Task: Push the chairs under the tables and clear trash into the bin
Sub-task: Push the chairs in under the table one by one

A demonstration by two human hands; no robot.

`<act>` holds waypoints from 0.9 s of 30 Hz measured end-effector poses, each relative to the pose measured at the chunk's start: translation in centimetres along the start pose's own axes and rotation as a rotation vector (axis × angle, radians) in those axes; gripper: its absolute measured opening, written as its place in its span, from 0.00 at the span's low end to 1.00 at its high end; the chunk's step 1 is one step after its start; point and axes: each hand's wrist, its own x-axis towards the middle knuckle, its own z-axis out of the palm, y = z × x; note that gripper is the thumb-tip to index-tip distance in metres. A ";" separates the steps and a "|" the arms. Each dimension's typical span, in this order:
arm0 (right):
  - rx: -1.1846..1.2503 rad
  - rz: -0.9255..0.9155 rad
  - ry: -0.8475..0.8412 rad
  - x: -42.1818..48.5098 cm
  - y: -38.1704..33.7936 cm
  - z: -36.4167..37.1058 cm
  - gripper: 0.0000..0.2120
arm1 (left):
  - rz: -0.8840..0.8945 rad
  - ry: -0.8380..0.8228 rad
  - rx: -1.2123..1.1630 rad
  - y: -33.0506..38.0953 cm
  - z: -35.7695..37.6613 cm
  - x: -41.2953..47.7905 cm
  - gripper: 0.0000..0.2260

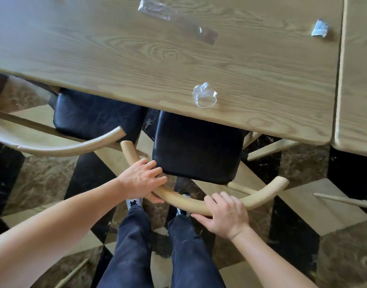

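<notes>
I see left hand (142,179) and right hand (225,215) both clasping curved pale-wood backrest (184,201) at lower centre, spread apart for even shove. Black-cushioned chair seat (196,147) half under oak-grain table (116,48). Crumpled clear plastic wrapper (204,95) waits above (bin unseen).

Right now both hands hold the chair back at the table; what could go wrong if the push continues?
1. The curved backrest of this chair nearly touches the neighbouring chair's armrest; they may collide or trap the left hand.
2. A jolt to the table could shake the crumpled clear wrapper off its near edge.
3. The right hand grips near the person's knees, so space is tight.
</notes>
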 end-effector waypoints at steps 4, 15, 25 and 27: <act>0.000 -0.007 0.003 0.8 -0.2 -0.2 0.28 | 0.003 0.000 0.000 -0.9 -0.2 0.3 0.28; -0.007 -0.009 0.066 1.9 2.4 0.1 0.29 | -0.007 -0.006 -0.029 -1.9 0.1 2.7 0.29; -0.025 0.012 0.014 2.1 2.0 -0.3 0.27 | -0.041 -0.061 -0.015 -1.8 0.2 2.3 0.29; -0.024 0.030 0.007 2.1 1.8 -0.4 0.28 | -0.048 -0.067 -0.016 -1.7 0.1 2.3 0.30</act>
